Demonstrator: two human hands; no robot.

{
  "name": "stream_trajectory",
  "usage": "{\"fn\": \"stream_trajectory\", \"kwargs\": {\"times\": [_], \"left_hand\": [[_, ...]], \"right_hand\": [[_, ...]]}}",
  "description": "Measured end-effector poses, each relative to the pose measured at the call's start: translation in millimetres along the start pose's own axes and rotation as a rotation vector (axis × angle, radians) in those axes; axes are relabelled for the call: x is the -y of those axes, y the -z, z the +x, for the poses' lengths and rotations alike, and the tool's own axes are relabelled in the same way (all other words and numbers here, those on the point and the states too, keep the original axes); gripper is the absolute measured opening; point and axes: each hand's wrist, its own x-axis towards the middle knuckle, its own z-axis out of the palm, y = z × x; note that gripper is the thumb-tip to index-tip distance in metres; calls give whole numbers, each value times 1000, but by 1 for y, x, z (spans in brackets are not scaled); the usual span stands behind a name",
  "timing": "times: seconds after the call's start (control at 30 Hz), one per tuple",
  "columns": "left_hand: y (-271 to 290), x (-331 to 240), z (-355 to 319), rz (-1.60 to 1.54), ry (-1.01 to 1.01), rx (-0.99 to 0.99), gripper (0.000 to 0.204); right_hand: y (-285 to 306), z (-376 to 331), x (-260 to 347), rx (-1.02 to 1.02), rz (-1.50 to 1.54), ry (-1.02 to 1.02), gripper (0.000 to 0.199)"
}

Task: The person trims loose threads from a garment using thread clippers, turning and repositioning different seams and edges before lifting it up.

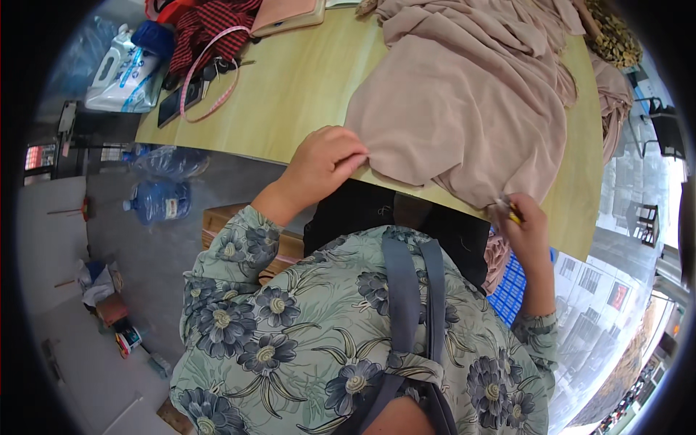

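A length of dusty-pink fabric lies in folds across the wooden table, reaching its near edge. My left hand is closed at the cloth's left corner, pinching it between thumb and forefinger. At the cloth's lower right corner, my right hand is closed around small thread snips. Only a bit of yellow handle and a blurred metal tip show; the fingers hide the rest. The tip is close to the fabric edge, and I cannot tell whether it touches.
A pink tape measure, keys, a dark phone and red checked cloth lie at the table's far left, beside a white wipes pack. Below stand water bottles. A blue basket is under the right edge.
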Motion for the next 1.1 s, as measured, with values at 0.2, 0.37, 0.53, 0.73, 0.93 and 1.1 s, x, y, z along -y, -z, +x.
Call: {"fn": "stream_trajectory", "kwargs": {"times": [0.2,0.37,0.53,0.73,0.93,1.1], "left_hand": [[5,3,2,-899,488,-119,6],[6,8,11,-1228,604,-244,14],[16,24,17,-1292,597,-339,15],[13,28,0,-216,524,-476,10],[3,-9,0,-1,160,-511,10],[-11,-18,1,-120,182,-383,10]], "right_hand": [[51,9,0,-179,324,-14,5],[73,43,3,-351,227,-27,6],[76,106,9,-602,28,79,14],[-9,102,71,-237,-92,315,28],[-60,85,92,92,-278,416,22],[-71,93,77,27,-296,372,18]]}}
